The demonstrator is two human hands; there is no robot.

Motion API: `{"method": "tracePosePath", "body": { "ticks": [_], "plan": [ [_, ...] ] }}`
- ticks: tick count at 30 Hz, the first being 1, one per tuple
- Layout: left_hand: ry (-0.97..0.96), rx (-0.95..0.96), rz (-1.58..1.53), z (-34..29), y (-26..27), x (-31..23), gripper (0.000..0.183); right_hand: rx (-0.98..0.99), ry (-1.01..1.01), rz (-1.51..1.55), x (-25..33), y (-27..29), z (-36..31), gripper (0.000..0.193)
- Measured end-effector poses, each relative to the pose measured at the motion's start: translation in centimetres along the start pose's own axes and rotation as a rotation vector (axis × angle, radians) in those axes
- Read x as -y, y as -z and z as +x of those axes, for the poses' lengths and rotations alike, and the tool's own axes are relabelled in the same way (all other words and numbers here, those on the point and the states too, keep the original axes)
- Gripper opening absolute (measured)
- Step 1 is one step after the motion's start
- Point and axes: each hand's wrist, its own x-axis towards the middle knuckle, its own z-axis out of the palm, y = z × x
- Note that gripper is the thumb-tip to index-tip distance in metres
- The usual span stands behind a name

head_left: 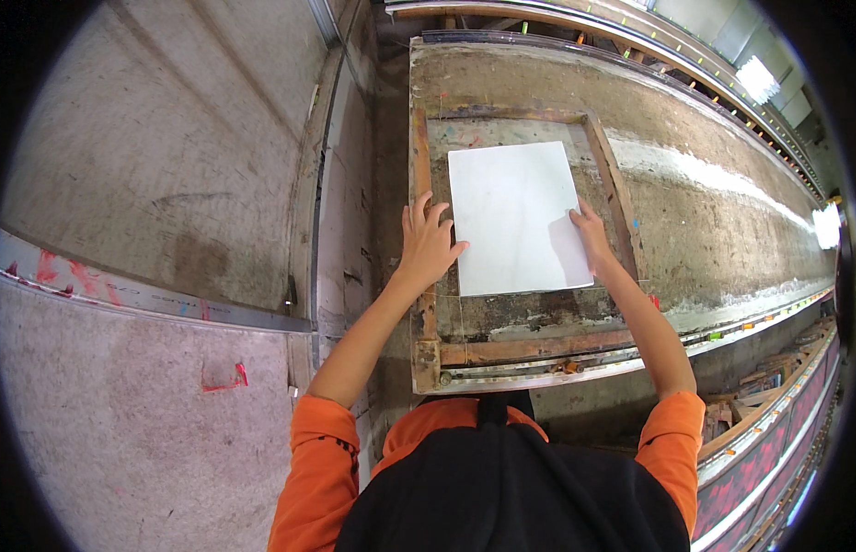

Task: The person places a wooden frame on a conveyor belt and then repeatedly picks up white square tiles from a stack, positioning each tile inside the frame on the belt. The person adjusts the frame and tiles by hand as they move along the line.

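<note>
A white rectangular sheet, which looks like paper, lies slightly turned inside a worn wooden frame. Spread fingers of my left hand hover by its left edge, above the frame's left bar; the thumb tip reaches the sheet's edge. My right hand grips the opposite edge, thumb on top and the other fingers along the side, partly hidden. Whether the sheet is a single one or a thin stack, I cannot tell.
The frame rests on a long, stained work table that runs off to the right. Metal rails with small coloured markers follow its near edge. A pale wall with a metal-edged ledge stands at the left. Another table lies at the lower right.
</note>
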Motion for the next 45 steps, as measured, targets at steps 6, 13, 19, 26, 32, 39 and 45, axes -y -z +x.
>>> {"method": "tracePosePath", "body": {
  "ticks": [6, 13, 19, 26, 32, 39, 45],
  "plan": [
    [-0.001, -0.047, -0.021, 0.0, -0.3, 0.3, 0.047, 0.016, -0.006, 0.006, -0.3, -0.1, 0.5, 0.047],
    [0.032, -0.042, -0.001, 0.0, -0.4, 0.1, 0.046, 0.027, -0.005, 0.014, -1.7, 0.0, 1.3, 0.048],
    [0.024, -0.026, 0.019, 0.1, -0.1, -0.2, 0.046, -0.042, 0.133, -0.258, -1.6, 0.0, 0.8, 0.049],
    [0.026, -0.003, 0.028, 0.2, 0.0, -0.2, 0.047, -0.059, 0.264, -0.677, 0.3, 0.5, 0.2, 0.047],
    [0.033, 0.021, 0.054, 0.3, -0.1, -0.1, 0.043, -0.03, 0.288, -0.763, -0.9, 0.9, 1.3, 0.05],
    [0.024, 0.02, 0.054, 0.3, -0.1, -0.1, 0.042, -0.195, 0.579, -0.904, -4.3, -0.3, 1.3, 0.047],
    [0.002, -0.004, 0.093, 0.3, -0.2, -0.4, 0.044, -0.271, 0.658, -0.968, -4.8, -1.2, 0.0, 0.047]
  ]
}}
